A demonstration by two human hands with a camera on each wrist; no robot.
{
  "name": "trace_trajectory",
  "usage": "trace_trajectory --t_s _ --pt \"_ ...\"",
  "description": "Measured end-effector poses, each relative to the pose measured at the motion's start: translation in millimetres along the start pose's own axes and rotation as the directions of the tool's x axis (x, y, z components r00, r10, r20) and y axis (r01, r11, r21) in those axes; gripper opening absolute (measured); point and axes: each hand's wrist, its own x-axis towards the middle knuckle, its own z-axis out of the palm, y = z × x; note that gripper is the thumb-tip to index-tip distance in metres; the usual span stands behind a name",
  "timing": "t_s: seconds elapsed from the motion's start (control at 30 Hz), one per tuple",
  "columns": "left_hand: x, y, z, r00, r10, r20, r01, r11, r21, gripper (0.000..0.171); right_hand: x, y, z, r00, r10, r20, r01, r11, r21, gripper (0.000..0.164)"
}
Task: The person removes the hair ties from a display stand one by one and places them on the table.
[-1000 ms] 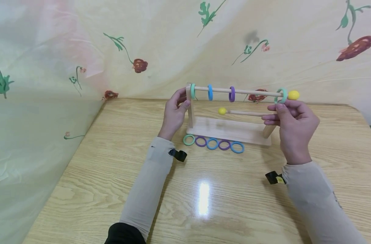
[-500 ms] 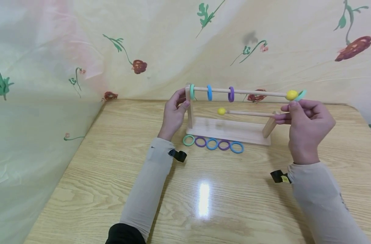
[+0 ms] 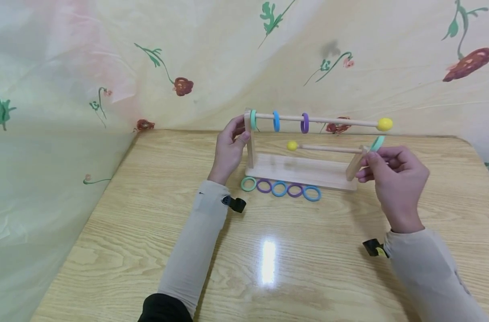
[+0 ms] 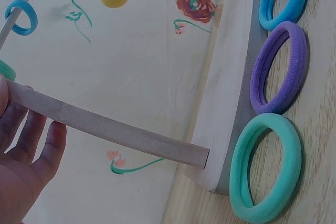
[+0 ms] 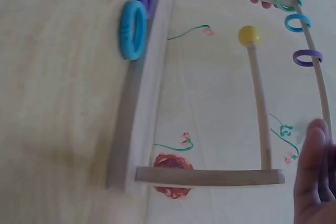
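Note:
My left hand (image 3: 229, 152) grips the top of the left upright (image 4: 110, 127) of a wooden rack (image 3: 301, 170), thumb in front. A green, a blue (image 3: 276, 121) and a purple hair tie (image 3: 305, 123) hang around its upper rod (image 3: 341, 121), which ends in a yellow ball (image 3: 385, 124). By the top of the right upright (image 3: 354, 167), my right hand (image 3: 401, 181) pinches another green hair tie (image 3: 377, 143) between thumb and fingers. That hair tie is off the upper rod, beside the lower rod's right end; whether it touches the upright, I cannot tell. It is out of the right wrist view.
A row of green (image 4: 266, 169), purple (image 4: 279, 67) and blue hair ties (image 3: 312, 193) lies along the rack's front edge on the wooden table (image 3: 188, 250). The lower rod (image 3: 329, 149) has a yellow ball (image 3: 292, 146) on its left end. A flowered sheet (image 3: 212, 67) hangs behind.
The green hair tie in my right hand was around the upper rod, then passed right over its yellow ball, and is now lower, by the right upright. My left hand stays put.

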Motion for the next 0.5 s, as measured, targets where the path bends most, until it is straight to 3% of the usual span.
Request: trace_trajectory --t_s 0.1,0.17,0.2,0.27,0.33,0.4,0.43,0.5 --pt "-0.6 0.3 -0.5 1.0 -0.004 0.003 0.004 1.0 -0.004 0.04 -5 -1 -6 0.988 0.093 0.12 -0.072 0.983 -0.169 0.006" --pt "-0.9 0.4 -0.7 1.0 -0.005 0.003 0.005 1.0 -0.004 0.04 -6 -1 -10 0.962 0.177 0.207 -0.09 0.924 -0.372 0.004" --pt "-0.9 0.4 -0.8 1.0 -0.008 0.003 0.008 1.0 -0.006 0.04 -7 -2 -12 0.94 0.225 0.255 -0.076 0.87 -0.487 0.005" --pt "-1.1 0.3 -1.0 1.0 -0.013 0.002 0.013 1.0 -0.005 0.04 -8 -1 -16 0.877 0.323 0.355 0.007 0.73 -0.683 0.005" --pt "-1.5 0.0 -1.3 1.0 -0.016 0.002 0.016 1.0 -0.006 0.04 -8 2 -17 0.789 0.427 0.442 0.105 0.614 -0.782 0.005" --pt "-2.0 -0.4 -1.5 1.0 -0.019 0.004 0.019 1.0 -0.008 0.04 -9 5 -16 0.693 0.508 0.512 0.203 0.544 -0.814 0.003" --pt "-2.4 -0.2 -1.6 1.0 -0.019 0.004 0.019 1.0 -0.007 0.04 -10 8 -16 0.648 0.538 0.539 0.243 0.524 -0.816 0.004" --pt "-3.0 -0.6 -1.8 1.0 -0.018 0.004 0.018 1.0 -0.006 0.04 -12 13 -15 0.59 0.566 0.576 0.307 0.503 -0.808 0.008"
